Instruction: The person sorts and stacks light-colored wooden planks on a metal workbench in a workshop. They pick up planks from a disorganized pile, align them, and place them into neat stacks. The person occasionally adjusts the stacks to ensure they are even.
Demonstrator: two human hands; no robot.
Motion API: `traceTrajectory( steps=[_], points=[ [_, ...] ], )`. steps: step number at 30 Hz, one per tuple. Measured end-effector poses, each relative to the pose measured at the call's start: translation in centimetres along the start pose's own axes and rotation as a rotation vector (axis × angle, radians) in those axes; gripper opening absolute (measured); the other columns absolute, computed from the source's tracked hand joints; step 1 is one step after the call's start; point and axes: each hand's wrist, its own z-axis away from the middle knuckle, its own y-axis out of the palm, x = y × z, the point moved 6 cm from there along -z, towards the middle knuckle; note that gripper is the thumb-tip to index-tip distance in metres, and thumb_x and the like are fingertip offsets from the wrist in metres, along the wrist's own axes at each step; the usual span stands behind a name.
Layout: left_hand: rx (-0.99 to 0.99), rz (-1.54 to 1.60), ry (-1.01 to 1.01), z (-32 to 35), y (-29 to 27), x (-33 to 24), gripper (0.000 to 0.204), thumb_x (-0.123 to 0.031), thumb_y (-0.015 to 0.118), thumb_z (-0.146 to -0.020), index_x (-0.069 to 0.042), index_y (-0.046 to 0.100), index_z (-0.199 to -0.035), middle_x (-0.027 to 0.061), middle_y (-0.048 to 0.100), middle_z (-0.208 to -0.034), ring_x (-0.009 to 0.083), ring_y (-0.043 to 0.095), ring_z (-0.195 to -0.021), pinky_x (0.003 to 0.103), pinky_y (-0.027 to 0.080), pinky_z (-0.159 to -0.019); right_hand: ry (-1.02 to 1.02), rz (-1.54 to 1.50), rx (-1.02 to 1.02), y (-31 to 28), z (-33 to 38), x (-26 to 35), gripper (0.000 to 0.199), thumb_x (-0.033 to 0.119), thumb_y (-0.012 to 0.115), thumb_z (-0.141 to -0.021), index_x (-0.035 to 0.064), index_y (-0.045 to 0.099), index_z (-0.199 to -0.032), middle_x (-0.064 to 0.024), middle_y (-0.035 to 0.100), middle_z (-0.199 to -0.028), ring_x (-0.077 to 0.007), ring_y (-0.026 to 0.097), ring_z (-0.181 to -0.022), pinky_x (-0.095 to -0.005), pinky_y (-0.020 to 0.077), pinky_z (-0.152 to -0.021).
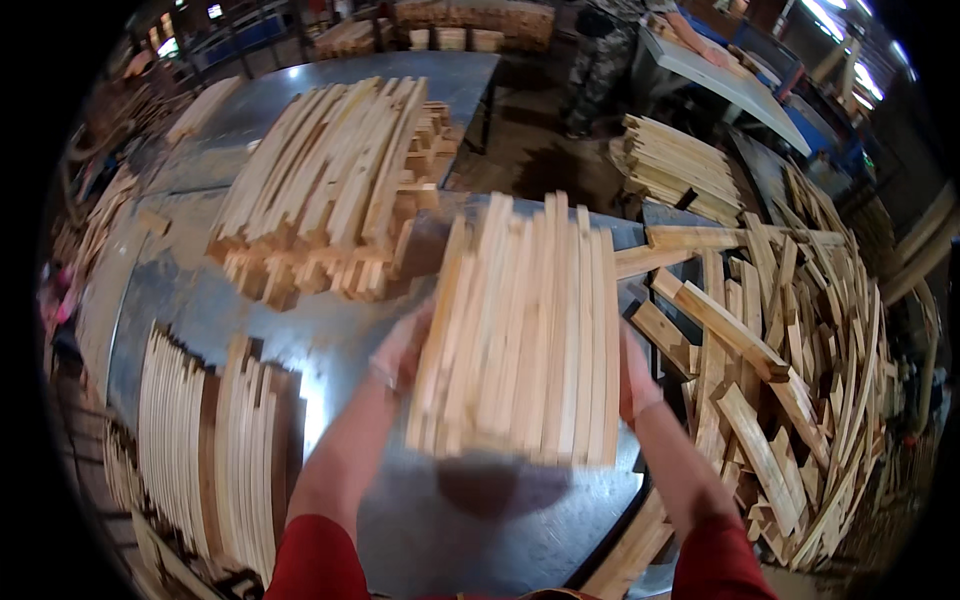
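gripping a bundle of pale wooden strips (520, 330) from its two sides, the left hand (403, 347) and right hand (636, 372) are flanking it about equally near; its long axis is running away from the body, above the metal surface (410, 520).

Pale wooden strips (525, 340), uneven-ended, are held bundled.
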Motion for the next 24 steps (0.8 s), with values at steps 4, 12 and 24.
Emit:
traceTrajectory(
  steps=[4,12,24],
  points=[
    [-0.147,-0.224,0.156,-8.3,1.4,-11.9,0.064,-0.057,0.064,-0.101,-0.003,0.067,-0.136,0.0108,0.073,-0.127,0.023,0.071,-0.11,0.042,0.058,-0.096,-0.117,0.005,0.086,4.3,-11.4,5.3,0.065,0.058,0.051,-0.105,0.0091,0.057,-0.148,-0.0083,0.063,-0.146,-0.0221,0.058,-0.134,-0.0377,0.0433,-0.116],
    [-0.209,-0.587,0.43,-5.5,-7.1,-9.7,0.058,-0.039,0.056,-0.108,-0.001,0.054,-0.151,0.0099,0.054,-0.154,0.0203,0.047,-0.142,0.036,0.034,-0.122,-0.568,0.794,-0.27,1.8,-16.2,1.7,0.055,0.049,0.058,-0.105,0.0061,0.06,-0.139,-0.0136,0.066,-0.131,-0.025,0.06,-0.124,-0.0342,0.044,-0.11],
    [-0.384,-0.863,0.385,15.4,-3.7,5.3,0.07,-0.027,0.058,-0.106,0.003,0.031,-0.164,0.0182,0.033,-0.17,0.0304,0.032,-0.157,0.042,0.025,-0.129,-0.435,0.822,-0.473,-14.6,18.4,-3.0,0.061,0.032,0.067,-0.103,0.0023,0.051,-0.153,-0.0137,0.064,-0.144,-0.0244,0.058,-0.135,-0.0377,0.0429,-0.117]
  ],
)
